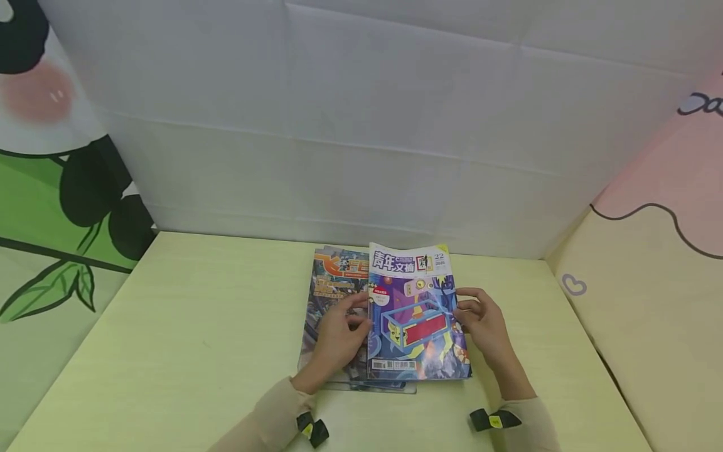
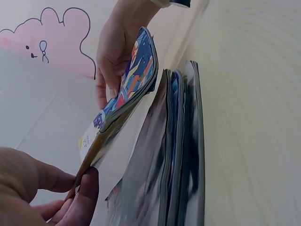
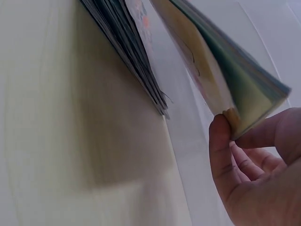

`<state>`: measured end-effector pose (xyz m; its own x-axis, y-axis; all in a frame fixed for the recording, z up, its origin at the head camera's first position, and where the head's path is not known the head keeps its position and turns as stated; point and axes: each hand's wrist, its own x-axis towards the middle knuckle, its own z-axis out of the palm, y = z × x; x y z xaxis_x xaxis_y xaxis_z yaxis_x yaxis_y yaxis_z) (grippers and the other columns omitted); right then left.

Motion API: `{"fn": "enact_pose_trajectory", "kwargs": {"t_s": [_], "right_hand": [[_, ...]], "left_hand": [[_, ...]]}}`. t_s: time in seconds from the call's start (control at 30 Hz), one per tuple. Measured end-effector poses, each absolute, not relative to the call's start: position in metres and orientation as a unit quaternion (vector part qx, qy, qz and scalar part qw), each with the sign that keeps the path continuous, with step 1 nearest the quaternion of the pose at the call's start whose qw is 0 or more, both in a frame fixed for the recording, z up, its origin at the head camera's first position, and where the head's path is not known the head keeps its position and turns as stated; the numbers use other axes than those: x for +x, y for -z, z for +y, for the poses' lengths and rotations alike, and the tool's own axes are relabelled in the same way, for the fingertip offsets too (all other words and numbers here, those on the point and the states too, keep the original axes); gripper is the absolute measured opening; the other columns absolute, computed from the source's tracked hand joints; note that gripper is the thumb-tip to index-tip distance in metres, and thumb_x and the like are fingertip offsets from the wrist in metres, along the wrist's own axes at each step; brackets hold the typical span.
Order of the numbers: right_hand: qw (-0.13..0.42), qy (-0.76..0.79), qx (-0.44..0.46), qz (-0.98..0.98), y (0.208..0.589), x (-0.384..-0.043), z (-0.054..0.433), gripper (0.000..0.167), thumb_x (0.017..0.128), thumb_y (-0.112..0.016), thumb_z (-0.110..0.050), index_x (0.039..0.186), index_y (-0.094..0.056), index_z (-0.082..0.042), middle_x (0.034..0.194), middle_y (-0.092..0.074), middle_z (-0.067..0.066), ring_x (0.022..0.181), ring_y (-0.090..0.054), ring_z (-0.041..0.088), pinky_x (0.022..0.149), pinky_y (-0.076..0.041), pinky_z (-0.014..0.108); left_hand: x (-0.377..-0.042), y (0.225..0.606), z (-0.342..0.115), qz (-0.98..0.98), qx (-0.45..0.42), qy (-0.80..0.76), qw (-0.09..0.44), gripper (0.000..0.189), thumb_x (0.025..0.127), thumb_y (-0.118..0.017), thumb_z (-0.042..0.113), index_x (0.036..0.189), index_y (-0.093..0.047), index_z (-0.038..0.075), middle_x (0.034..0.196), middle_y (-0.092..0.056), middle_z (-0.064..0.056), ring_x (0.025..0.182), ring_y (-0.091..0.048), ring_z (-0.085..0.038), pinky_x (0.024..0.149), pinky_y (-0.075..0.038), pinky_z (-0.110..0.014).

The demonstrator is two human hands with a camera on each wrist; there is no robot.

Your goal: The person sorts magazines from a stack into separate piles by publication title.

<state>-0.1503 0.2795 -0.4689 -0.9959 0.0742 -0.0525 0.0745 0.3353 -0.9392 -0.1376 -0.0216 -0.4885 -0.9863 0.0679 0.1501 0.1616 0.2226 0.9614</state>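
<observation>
A magazine with a purple and blue cover point(image 1: 418, 314) is held above a stack of other magazines point(image 1: 333, 276), covering the stack's right part in the head view. At its left edge, my left hand point(image 1: 337, 336) pinches it between thumb and fingers. My right hand point(image 1: 487, 326) pinches the opposite edge, near the middle of that side. Seen from the left wrist, the held magazine point(image 2: 136, 75) is bent and tilted, with a gap between it and the stack point(image 2: 171, 141). Its pages point(image 3: 225, 66) fan apart slightly in the right wrist view.
The stack lies on a pale yellow table point(image 1: 169, 351), near its back edge. Behind stands a white cloth wall point(image 1: 361, 157). Walls with cartoon drawings flank the table, a green leaf point(image 1: 42, 292) on the left and a pink shape point(image 1: 672, 182) on the right.
</observation>
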Motion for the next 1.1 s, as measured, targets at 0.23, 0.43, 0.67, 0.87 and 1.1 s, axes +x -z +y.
{"fn": "enact_pose_trajectory", "kwargs": {"t_s": [0.23, 0.43, 0.67, 0.87, 1.1], "right_hand": [[0.004, 0.575, 0.053, 0.816, 0.464, -0.147, 0.3, 0.042, 0.111, -0.061, 0.001, 0.153, -0.055, -0.002, 0.114, -0.076, 0.019, 0.089, -0.073, 0.011, 0.079, -0.064, 0.025], [0.006, 0.578, 0.068, 0.813, 0.465, -0.143, 0.316, 0.043, 0.112, -0.059, 0.0, 0.155, -0.053, -0.001, 0.114, -0.076, 0.017, 0.09, -0.073, 0.01, 0.081, -0.064, 0.023], [0.02, 0.575, 0.094, 0.813, 0.468, -0.138, 0.337, 0.045, 0.114, -0.058, -0.004, 0.159, -0.051, -0.002, 0.116, -0.077, 0.01, 0.094, -0.074, 0.01, 0.086, -0.064, 0.021], [0.017, 0.579, 0.095, 0.809, 0.47, -0.135, 0.357, 0.047, 0.115, -0.059, -0.006, 0.161, -0.049, -0.001, 0.109, -0.077, -0.006, 0.095, -0.074, 0.006, 0.086, -0.064, 0.021], [0.011, 0.58, 0.093, 0.809, 0.472, -0.133, 0.376, 0.048, 0.115, -0.06, -0.009, 0.16, -0.048, 0.002, 0.103, -0.076, -0.014, 0.093, -0.074, 0.005, 0.085, -0.064, 0.02]], "left_hand": [[-0.138, 0.49, -0.004, -0.766, -0.089, 0.636, 0.021, 0.051, 0.098, -0.074, -0.004, 0.148, -0.064, -0.002, 0.134, -0.072, -0.022, 0.101, -0.08, -0.033, 0.072, -0.065, -0.028], [-0.136, 0.491, 0.012, -0.718, -0.11, 0.686, -0.029, 0.056, 0.102, -0.069, -0.005, 0.155, -0.055, -0.007, 0.145, -0.064, -0.028, 0.11, -0.076, -0.042, 0.071, -0.069, -0.041], [-0.132, 0.49, 0.026, -0.692, -0.109, 0.708, -0.091, 0.069, 0.099, -0.073, -0.003, 0.162, -0.047, -0.002, 0.153, -0.058, -0.028, 0.124, -0.069, -0.044, 0.084, -0.068, -0.037], [-0.131, 0.491, 0.035, -0.659, -0.142, 0.726, -0.135, 0.071, 0.102, -0.072, -0.002, 0.165, -0.039, -0.004, 0.161, -0.05, -0.031, 0.134, -0.063, -0.049, 0.102, -0.064, -0.045], [-0.13, 0.494, 0.05, -0.65, -0.149, 0.729, -0.153, 0.07, 0.105, -0.072, 0.004, 0.167, -0.039, 0.001, 0.165, -0.049, -0.028, 0.141, -0.059, -0.046, 0.112, -0.058, -0.051]]}}
